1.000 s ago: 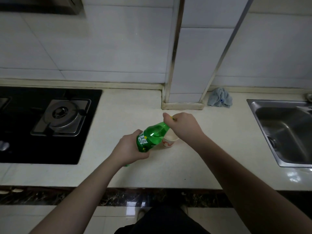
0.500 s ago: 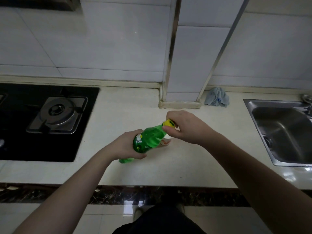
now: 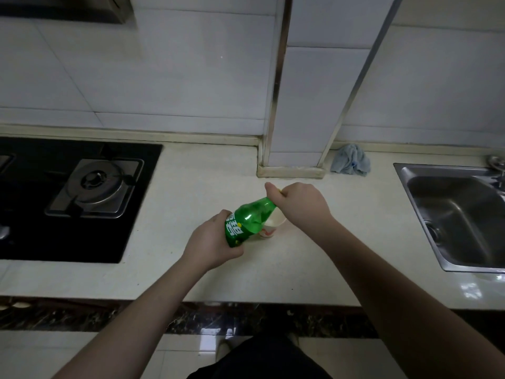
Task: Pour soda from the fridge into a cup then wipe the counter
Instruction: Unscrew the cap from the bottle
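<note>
A green soda bottle is tilted with its neck pointing up and to the right, over the middle of the cream counter. My left hand grips its lower body. My right hand is closed around the yellow cap at the neck; only a sliver of the cap shows. A small white paper cup stands on the counter just behind the bottle, partly hidden by it and by my right hand. A crumpled blue-grey cloth lies by the wall to the right of the tiled column.
A black gas hob with a steel burner fills the left of the counter. A steel sink is set in at the right, a tap base at its back edge. A tiled column juts out at the back centre.
The bottle stays in both hands over the cup, shifting slightly. My right hand has turned on the cap: the yellow cap showed half a second ago and is almost covered now.
</note>
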{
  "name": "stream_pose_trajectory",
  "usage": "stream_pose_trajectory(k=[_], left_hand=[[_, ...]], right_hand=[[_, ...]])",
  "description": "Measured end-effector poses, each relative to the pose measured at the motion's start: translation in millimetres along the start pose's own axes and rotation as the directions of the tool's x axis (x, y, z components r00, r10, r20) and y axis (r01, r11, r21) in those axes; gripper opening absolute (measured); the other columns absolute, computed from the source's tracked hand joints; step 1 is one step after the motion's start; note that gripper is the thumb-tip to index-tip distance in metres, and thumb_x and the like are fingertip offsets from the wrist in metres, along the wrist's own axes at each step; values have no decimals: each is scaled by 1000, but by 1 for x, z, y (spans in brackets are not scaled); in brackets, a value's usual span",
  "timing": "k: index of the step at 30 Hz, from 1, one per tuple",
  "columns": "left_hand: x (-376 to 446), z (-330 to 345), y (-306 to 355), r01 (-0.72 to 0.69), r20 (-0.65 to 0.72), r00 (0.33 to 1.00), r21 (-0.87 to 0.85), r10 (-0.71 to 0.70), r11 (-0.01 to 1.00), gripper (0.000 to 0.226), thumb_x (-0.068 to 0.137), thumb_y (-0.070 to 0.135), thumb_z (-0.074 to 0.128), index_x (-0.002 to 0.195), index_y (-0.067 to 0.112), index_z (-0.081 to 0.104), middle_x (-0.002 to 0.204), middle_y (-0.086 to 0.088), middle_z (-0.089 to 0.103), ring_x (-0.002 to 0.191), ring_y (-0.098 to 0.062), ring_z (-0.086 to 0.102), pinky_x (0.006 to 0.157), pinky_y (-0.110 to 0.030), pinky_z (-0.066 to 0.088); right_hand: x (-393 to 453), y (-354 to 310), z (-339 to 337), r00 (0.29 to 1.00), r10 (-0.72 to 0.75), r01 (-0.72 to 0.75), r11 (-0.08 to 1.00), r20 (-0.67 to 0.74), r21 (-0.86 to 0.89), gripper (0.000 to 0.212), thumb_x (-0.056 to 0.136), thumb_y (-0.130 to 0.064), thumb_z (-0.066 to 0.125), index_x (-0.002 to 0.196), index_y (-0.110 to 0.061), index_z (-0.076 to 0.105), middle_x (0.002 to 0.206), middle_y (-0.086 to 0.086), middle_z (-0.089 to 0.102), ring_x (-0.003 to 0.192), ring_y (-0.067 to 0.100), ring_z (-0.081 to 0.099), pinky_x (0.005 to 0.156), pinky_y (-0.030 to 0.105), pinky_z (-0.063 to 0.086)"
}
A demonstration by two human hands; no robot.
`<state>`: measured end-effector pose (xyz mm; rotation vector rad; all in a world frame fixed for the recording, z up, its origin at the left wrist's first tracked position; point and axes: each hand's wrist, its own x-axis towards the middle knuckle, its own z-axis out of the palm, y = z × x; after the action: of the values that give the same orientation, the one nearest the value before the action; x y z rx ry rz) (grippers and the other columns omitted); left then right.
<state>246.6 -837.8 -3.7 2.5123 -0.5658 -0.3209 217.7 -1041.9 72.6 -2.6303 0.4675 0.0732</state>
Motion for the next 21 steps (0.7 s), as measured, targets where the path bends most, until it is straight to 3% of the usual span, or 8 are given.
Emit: stream_pose_trajectory(k=[5, 8, 11, 16, 19, 21], left_hand=[[3, -9, -8, -26, 205, 977, -181, 64, 983, 50, 59, 35, 85, 98, 29, 55, 84, 11, 69, 77, -5, 65, 67, -30, 54], [8, -16, -11, -58, 269, 955, -235, 122, 970, 50, 60, 30, 88, 99, 29, 57, 86, 12, 69, 77, 0, 64, 65, -20, 50], [14, -22, -13, -90, 288, 944, -240, 159, 967, 56, 60, 30, 88, 108, 28, 59, 93, 12, 70, 83, -1, 65, 71, -23, 52], [21, -28, -18, -104, 342, 921, -242, 186, 965, 65, 61, 29, 87, 119, 27, 58, 104, 12, 69, 95, -5, 65, 82, -27, 53], [21, -26, -21, -87, 346, 923, -238, 168, 967, 63, 63, 25, 88, 119, 26, 59, 104, 11, 69, 94, -3, 64, 83, -27, 52], [21, -24, -24, -64, 318, 938, -238, 140, 969, 63, 62, 27, 88, 117, 28, 59, 102, 12, 70, 92, -2, 64, 83, -29, 53]], right_hand=[[-8, 9, -9, 957, -290, 290, 957, 1, -26, 57, 94, -52, 43, 53, -15, 29, 49, 1, 27, 48, 17, 30, 47, 30, 19], [-6, 12, -18, 883, -469, 470, 882, 22, -40, 53, 94, -56, 42, 58, -17, 36, 51, -3, 35, 48, 12, 36, 48, 27, 22], [-4, 14, -25, 805, -592, 594, 803, 48, -49, 53, 88, -65, 32, 67, -17, 43, 59, -5, 42, 55, 9, 40, 51, 25, 29], [0, 16, -31, 748, -654, 662, 747, 113, -59, 43, 88, -61, 37, 87, -20, 48, 79, -5, 50, 71, 12, 44, 61, 25, 33], [4, 17, -34, 773, -613, 619, 785, 166, 21, 29, 90, -41, 59, 110, -21, 56, 97, -6, 57, 80, 9, 48, 72, 27, 38], [4, 15, -35, 782, -605, 597, 796, 148, 99, 32, 89, -28, 65, 119, -22, 57, 104, -10, 57, 85, 6, 51, 77, 22, 42]])
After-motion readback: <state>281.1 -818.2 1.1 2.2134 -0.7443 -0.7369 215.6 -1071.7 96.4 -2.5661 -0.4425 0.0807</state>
